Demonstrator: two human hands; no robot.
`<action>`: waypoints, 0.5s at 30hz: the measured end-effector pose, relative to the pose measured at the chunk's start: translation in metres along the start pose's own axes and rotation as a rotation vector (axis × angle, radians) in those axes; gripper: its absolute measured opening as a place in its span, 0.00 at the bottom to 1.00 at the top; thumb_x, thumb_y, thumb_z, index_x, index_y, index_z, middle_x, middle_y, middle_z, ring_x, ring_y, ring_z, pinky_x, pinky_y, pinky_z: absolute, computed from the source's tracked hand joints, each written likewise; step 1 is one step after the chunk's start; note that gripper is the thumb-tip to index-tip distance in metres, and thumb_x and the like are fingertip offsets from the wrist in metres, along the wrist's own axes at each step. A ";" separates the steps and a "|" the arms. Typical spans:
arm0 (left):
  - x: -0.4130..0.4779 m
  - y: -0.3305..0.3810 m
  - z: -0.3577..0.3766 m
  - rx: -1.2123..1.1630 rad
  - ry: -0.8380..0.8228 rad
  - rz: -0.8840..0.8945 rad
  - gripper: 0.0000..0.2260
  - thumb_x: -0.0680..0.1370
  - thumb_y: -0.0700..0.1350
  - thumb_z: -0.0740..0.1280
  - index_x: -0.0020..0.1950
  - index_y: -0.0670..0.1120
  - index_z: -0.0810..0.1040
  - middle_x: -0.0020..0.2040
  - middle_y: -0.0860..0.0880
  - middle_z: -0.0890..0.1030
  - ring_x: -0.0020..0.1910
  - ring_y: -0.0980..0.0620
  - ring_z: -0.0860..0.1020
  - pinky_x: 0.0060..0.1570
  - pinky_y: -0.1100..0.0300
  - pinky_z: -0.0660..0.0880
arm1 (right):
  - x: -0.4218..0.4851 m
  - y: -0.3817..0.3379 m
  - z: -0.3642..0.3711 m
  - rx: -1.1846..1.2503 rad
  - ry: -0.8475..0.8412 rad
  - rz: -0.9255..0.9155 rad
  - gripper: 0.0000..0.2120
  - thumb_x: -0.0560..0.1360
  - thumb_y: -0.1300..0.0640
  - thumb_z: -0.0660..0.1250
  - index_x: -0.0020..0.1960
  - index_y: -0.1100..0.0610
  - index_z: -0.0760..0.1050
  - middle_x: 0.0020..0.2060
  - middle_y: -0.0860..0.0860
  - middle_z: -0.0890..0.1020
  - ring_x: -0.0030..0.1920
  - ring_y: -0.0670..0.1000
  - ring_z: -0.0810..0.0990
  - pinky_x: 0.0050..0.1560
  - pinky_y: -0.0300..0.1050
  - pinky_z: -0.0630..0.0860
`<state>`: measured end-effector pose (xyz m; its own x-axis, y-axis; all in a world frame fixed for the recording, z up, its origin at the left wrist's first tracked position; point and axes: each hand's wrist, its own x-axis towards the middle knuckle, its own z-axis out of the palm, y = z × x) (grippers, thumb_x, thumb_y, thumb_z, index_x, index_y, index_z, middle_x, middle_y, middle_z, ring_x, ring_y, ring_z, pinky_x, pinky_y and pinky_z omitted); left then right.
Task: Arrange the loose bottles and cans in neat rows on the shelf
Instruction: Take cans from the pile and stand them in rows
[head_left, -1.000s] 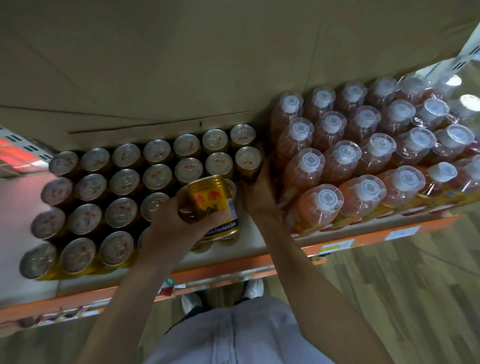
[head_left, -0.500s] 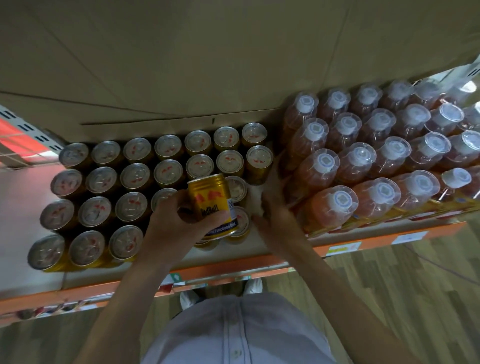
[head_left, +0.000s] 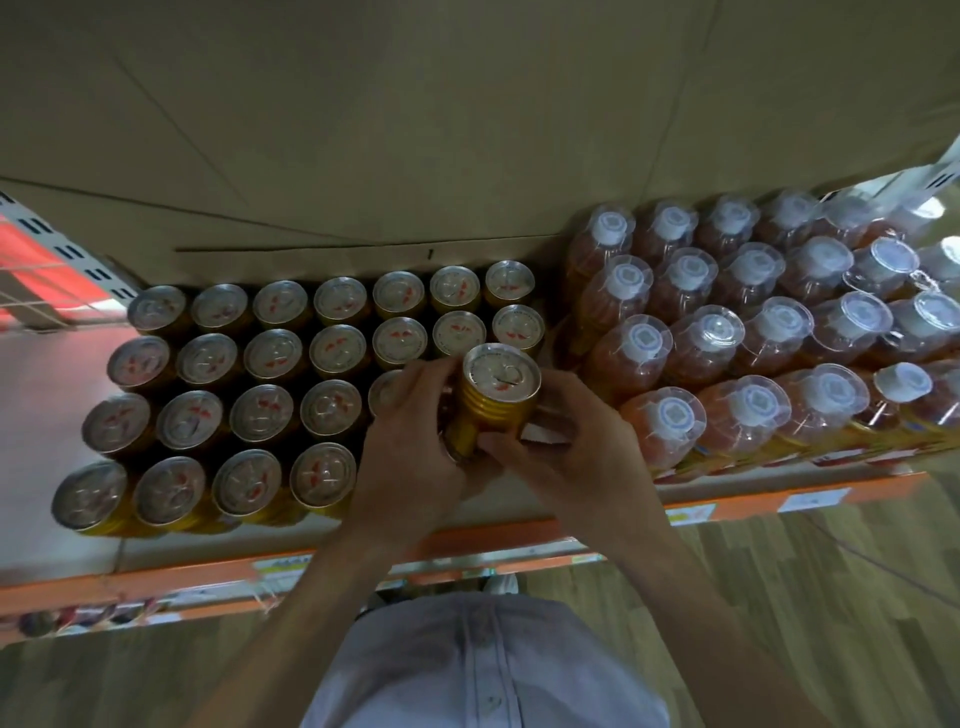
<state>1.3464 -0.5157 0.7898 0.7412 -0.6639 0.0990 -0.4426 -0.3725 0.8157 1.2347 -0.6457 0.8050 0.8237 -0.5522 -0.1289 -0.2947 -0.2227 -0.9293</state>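
Observation:
A gold can (head_left: 500, 400) with a silver pull-tab lid stands upright between my two hands, above the front right corner of the can block. My left hand (head_left: 410, 457) grips its left side with curled fingers. My right hand (head_left: 569, 452) holds its right side, thumb at the can's lower part. Gold cans (head_left: 270, 384) with silver lids fill neat rows on the white shelf (head_left: 62, 540) to the left. Orange-drink bottles (head_left: 769, 332) with clear caps stand in rows on the right. What lies under my hands is hidden.
The shelf has an orange front rail (head_left: 769, 504) with price labels. A cardboard panel (head_left: 467, 119) hangs low over the back rows. A bare strip of shelf lies left of the cans (head_left: 47, 374). Wooden floor (head_left: 831, 623) lies below.
The can, tilted with its label showing in my left hand, now stands upright. My right hand left the gap beside the bottles and took hold of the can too.

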 end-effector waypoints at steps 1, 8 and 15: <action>-0.002 0.002 0.002 -0.006 0.004 0.026 0.34 0.65 0.56 0.78 0.67 0.52 0.71 0.60 0.64 0.73 0.60 0.62 0.74 0.57 0.62 0.75 | -0.002 0.001 -0.001 -0.005 0.034 -0.016 0.29 0.67 0.52 0.80 0.66 0.48 0.75 0.55 0.41 0.83 0.57 0.38 0.81 0.52 0.37 0.81; 0.000 0.003 0.004 0.063 -0.119 0.043 0.39 0.70 0.53 0.74 0.78 0.57 0.60 0.73 0.64 0.65 0.68 0.75 0.60 0.59 0.80 0.59 | -0.001 0.017 0.002 -0.090 0.202 -0.115 0.30 0.74 0.60 0.75 0.73 0.52 0.68 0.62 0.44 0.81 0.62 0.40 0.78 0.61 0.43 0.77; -0.011 -0.010 0.006 0.203 -0.113 -0.050 0.37 0.73 0.53 0.74 0.78 0.58 0.58 0.76 0.54 0.65 0.76 0.55 0.62 0.68 0.54 0.67 | 0.027 0.060 0.029 -0.153 0.227 -0.036 0.37 0.76 0.64 0.69 0.80 0.56 0.56 0.74 0.52 0.70 0.74 0.49 0.68 0.73 0.46 0.65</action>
<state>1.3400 -0.5086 0.7775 0.7089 -0.7052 -0.0126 -0.5072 -0.5220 0.6858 1.2538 -0.6507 0.7356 0.7108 -0.7034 0.0005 -0.3510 -0.3553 -0.8663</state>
